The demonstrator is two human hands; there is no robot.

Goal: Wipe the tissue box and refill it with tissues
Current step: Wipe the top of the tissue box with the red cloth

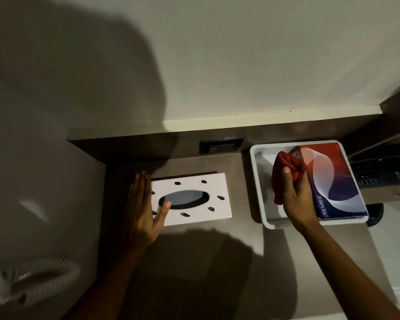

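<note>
A white tissue box (194,211) with black leaf marks and an oval slot lies flat on the brown desk (189,245). My left hand (143,209) rests flat on its left end, fingers apart, thumb near the slot. To the right, a white tray (256,181) holds a red, white and blue tissue pack (337,181) printed PREMIER. My right hand (296,195) is over the tray, fingers closed on a bunched red cloth (284,172), which touches the pack's left side.
A black socket panel (219,146) sits in the desk's back ledge. A dark telephone (379,172) stands right of the tray, with a round black object (376,214) below it. A wall rises behind the desk. A white ribbed hose (32,282) shows at lower left.
</note>
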